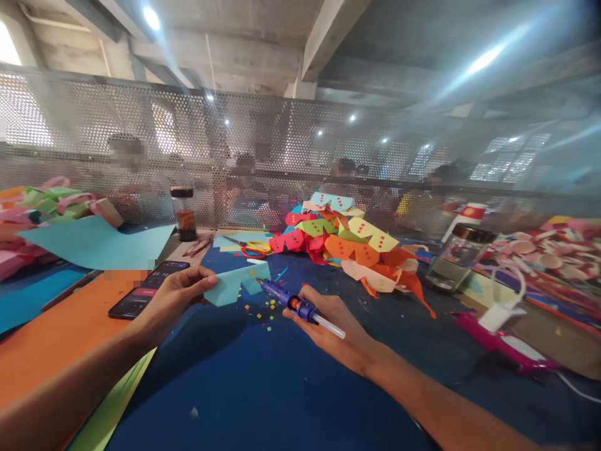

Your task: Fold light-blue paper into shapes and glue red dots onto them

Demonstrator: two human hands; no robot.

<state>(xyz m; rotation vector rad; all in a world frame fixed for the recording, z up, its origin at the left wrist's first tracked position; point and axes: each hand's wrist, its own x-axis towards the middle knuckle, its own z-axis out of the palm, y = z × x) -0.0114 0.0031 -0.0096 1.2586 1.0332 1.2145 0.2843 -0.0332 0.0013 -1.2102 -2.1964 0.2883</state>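
Between the thumb and fingers of my left hand (188, 288) is a light blue paper cutout (230, 285) with a notched lower edge. My right hand (328, 319) grips a blue hot glue gun (291, 300), a clear glue stick poking out of its rear. The gun's nozzle points left, at the right end of the cutout; whether it touches the paper I cannot tell. Small yellow, green and red paper squares (270, 305) lie scattered on the dark blue tabletop (244, 388) below. Behind are scissors (256, 247) with yellow and red handles.
Dotted coloured paper cutouts (347, 241) are heaped at the back. A phone (150, 291) and orange sheets (89, 338) lie left, near a dark-lidded jar (184, 216). On the right are a glass jar (460, 257) and a pink power strip (507, 344) with a cable. A perforated metal screen (263, 138) stands behind.
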